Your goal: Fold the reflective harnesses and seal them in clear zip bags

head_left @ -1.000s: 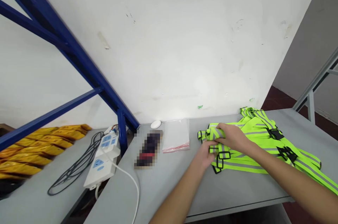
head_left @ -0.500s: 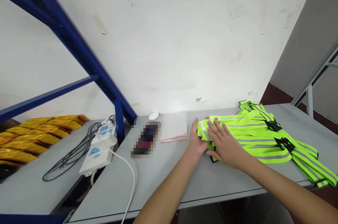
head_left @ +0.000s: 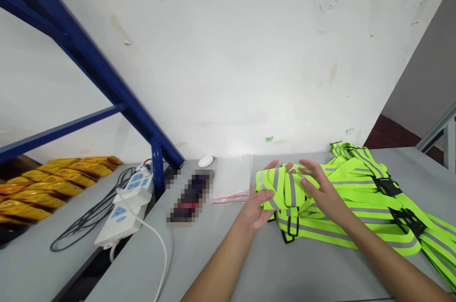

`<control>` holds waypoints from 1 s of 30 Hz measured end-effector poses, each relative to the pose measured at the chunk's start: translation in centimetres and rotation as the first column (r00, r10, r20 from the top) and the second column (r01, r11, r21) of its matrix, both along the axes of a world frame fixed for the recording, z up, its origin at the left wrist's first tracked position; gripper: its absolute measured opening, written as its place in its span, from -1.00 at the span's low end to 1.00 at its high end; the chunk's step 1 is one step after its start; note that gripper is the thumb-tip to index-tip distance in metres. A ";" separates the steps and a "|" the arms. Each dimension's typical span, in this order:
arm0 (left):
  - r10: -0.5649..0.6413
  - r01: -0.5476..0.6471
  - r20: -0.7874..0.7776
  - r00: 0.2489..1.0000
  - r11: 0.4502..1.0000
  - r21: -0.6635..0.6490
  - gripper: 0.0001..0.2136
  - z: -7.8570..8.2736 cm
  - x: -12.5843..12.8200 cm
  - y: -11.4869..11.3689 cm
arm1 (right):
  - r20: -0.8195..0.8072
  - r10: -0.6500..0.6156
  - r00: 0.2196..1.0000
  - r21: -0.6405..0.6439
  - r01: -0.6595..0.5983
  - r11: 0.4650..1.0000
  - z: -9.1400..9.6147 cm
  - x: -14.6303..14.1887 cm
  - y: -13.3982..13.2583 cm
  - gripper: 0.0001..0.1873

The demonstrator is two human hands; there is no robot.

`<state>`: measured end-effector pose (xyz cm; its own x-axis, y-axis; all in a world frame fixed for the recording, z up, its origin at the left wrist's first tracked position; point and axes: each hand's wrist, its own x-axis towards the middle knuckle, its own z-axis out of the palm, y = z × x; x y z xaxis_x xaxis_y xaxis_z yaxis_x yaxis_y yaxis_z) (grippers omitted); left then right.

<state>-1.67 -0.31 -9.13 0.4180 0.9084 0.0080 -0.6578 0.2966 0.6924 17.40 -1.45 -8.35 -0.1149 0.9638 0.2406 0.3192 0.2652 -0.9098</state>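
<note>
The left hand (head_left: 257, 208) is clamping the near end of a folded lime-green bundle (head_left: 285, 188), its thumb pressing over the grey-striped strapping. Opposite, the right hand (head_left: 326, 195) is holding its fingers spread apart at the bundle's other side — whether they are touching it, I cannot tell. The bundle is sitting in front of me at the left end of a heap of matching straps (head_left: 356, 182), with black loops (head_left: 289, 238) poking out just below it and black buckles (head_left: 408, 221) lying farther right. Left of the hands, clear bags with red edges (head_left: 231, 176) are lying flat on the grey bench (head_left: 188, 250), next to a blurred-out dark object (head_left: 192, 195) and a white oval piece (head_left: 205, 161). Farther left, a white cord (head_left: 160, 240) is trailing near white power strips (head_left: 123, 219) — and beyond, yellow packets (head_left: 53, 183) are lying in rows behind a blue frame (head_left: 107, 88).
</note>
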 end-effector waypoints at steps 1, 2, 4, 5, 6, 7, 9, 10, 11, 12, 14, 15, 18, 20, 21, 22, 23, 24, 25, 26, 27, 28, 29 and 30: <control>0.008 -0.008 -0.012 1.000 1.000 0.002 -0.28 0.0 0.0 0.0 | -0.054 0.053 0.997 -0.115 -0.059 0.992 0.1 -0.1 0.1 -0.51; 0.015 -0.015 -0.024 1.000 1.000 -0.003 -0.27 0.1 0.0 0.0 | -0.107 0.097 0.989 -0.217 -0.118 0.969 0.3 -0.3 0.2 -0.52; 0.025 -0.026 -0.058 0.998 1.000 -0.016 -0.28 0.1 0.2 0.2 | -0.197 0.075 0.978 -0.360 -0.143 0.922 0.5 -0.7 0.4 -0.50; 0.031 -0.033 -0.084 0.996 0.999 -0.017 -0.31 0.1 0.4 0.3 | -0.224 0.027 0.974 -0.395 -0.116 0.911 0.5 -1.0 0.4 -0.49; 0.048 -0.049 -0.119 0.992 0.999 -0.008 -0.35 0.2 0.6 0.3 | -0.236 -0.031 0.971 -0.405 -0.070 0.912 0.6 -1.2 0.4 -0.49; 0.077 -0.076 -0.159 0.984 0.997 0.014 -0.38 0.2 0.8 0.4 | -0.232 -0.087 0.969 -0.392 -0.011 0.920 0.6 -1.4 0.4 -0.50; 0.149 -0.135 -0.251 0.956 0.988 0.074 -0.42 0.0 1.3 0.5 | -0.204 -0.192 0.960 -0.310 0.123 0.943 0.7 -1.7 0.4 -0.56; 0.169 -0.149 -0.297 0.940 0.985 0.089 -0.43 -0.3 1.5 0.4 | -0.201 -0.234 0.951 -0.252 0.181 0.951 0.8 -1.8 0.3 -0.59; 0.174 -0.156 -0.335 0.926 0.984 0.081 -0.45 -0.6 1.7 0.4 | -0.213 -0.265 0.940 -0.193 0.226 0.955 0.9 -1.9 0.3 -0.63; 0.161 -0.154 -0.358 0.920 0.987 0.049 -0.48 -1.0 1.9 0.3 | -0.242 -0.283 0.928 -0.134 0.256 0.957 1.0 -1.9 0.2 -0.65; 0.109 -0.133 -0.345 0.932 0.990 -0.048 -0.53 -1.7 2.2 0.0 | -0.329 -0.267 0.906 -0.044 0.268 0.963 1.2 -2.0 0.1 -0.67; 0.091 -0.126 -0.318 0.944 0.988 -0.090 -0.54 -2.0 2.4 -0.1 | -0.357 -0.239 0.903 -0.014 0.251 0.968 1.2 -2.0 0.1 -0.65; 0.099 -0.139 -0.247 0.964 0.979 -0.151 -0.50 -2.2 2.6 -0.6 | -0.345 -0.152 0.926 0.046 0.178 0.983 0.5 -2.0 0.2 -0.57; 0.125 -0.164 -0.229 0.965 0.973 -0.162 -0.48 -2.0 2.7 -0.8 | -0.281 -0.117 0.953 0.080 0.144 0.986 -0.3 -1.8 0.2 -0.54; 0.137 -0.174 -0.228 0.964 0.973 -0.150 -0.46 -1.9 2.7 -0.9 | -0.239 -0.107 0.965 0.084 0.130 0.988 -0.7 -1.6 0.2 -0.53; 0.146 -0.180 -0.233 0.962 0.975 -0.133 -0.45 -1.9 2.7 -0.9 | -0.190 -0.100 0.977 0.072 0.115 0.991 -1.1 -1.4 0.1 -0.51; 0.153 -0.185 -0.244 0.958 0.976 -0.117 -0.43 -1.8 2.6 -0.9 | -0.137 -0.096 0.986 0.042 0.102 0.994 -1.6 -1.2 0.1 -0.50; 0.162 -0.193 -0.259 0.952 0.976 -0.100 -0.42 -1.8 2.6 -0.8 | -0.092 -0.092 0.991 -0.003 0.092 0.996 -2.0 -1.0 0.1 -0.49; 0.173 -0.202 -0.276 0.946 0.976 -0.081 -0.40 -1.8 2.5 -0.8 | -0.064 -0.090 0.994 -0.054 0.087 0.995 -2.4 -0.8 0.1 -0.49; 0.180 -0.205 -0.294 0.939 0.977 -0.059 -0.38 -1.8 2.4 -0.6 | -0.057 -0.088 0.994 -0.103 0.082 0.991 -2.8 -0.7 0.2 -0.49; 0.177 -0.196 -0.311 0.934 0.980 -0.031 -0.38 -1.8 2.2 -0.5 | -0.074 -0.082 0.994 -0.142 0.071 0.987 -3.3 -0.6 0.2 -0.49; 0.172 -0.181 -0.325 0.930 0.984 0.003 -0.39 -1.8 2.1 -0.3 | -0.102 -0.072 0.992 -0.175 0.053 0.983 -3.7 -0.6 0.3 -0.49; 0.160 -0.158 -0.335 0.929 0.987 0.034 -0.40 -1.8 1.9 -0.2 | -0.132 -0.056 0.990 -0.198 0.029 0.980 -4.2 -0.6 0.3 -0.49; 0.141 -0.131 -0.340 0.930 0.990 0.052 -0.42 -1.8 1.8 0.0 | -0.161 -0.038 0.986 -0.225 0.000 0.974 -4.6 -0.6 0.3 -0.49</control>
<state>0.09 -0.34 -10.89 0.2722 0.9583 -0.0873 -0.4120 0.1981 0.8894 16.80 -1.15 -12.92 -0.0732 0.9968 0.0327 0.1650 0.0445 -0.9853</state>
